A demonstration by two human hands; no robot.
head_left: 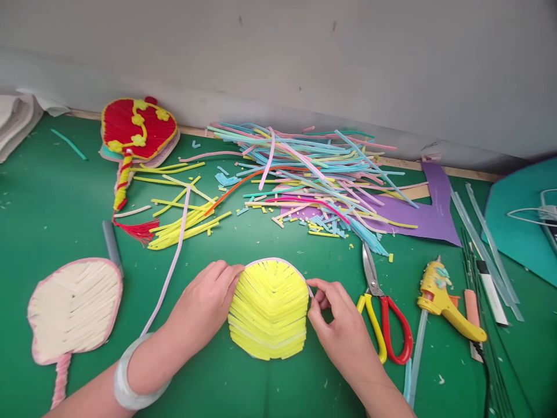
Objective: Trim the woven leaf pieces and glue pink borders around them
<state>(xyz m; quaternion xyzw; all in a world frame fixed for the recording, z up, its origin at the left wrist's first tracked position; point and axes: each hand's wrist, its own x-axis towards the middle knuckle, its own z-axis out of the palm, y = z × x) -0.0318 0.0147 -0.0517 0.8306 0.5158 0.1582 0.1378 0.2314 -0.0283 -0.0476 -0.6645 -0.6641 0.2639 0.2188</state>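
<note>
In front of me lies a rounded yellow fan panel [270, 316], covered with yellow pipe cleaner strips set in a V pattern. A pale lilac pipe cleaner [179, 247] passes behind my left wrist, and a lilac strip follows the panel's top edge. My left hand [209, 302] presses it to the upper left rim, thumb and fingers together. At the right rim, my right hand [342, 325] pinches the lilac strip between thumb and forefinger. Its other fingers are curled. The undersides of both grips are hidden.
Scissors [378, 307] and a yellow glue gun [444, 302] lie at right. Behind are piled pipe cleaners [304, 162], purple sheet [439, 203] and loose yellow pipe cleaners [187, 229]. A cream fan [76, 307] and a red fan [139, 130] lie at left.
</note>
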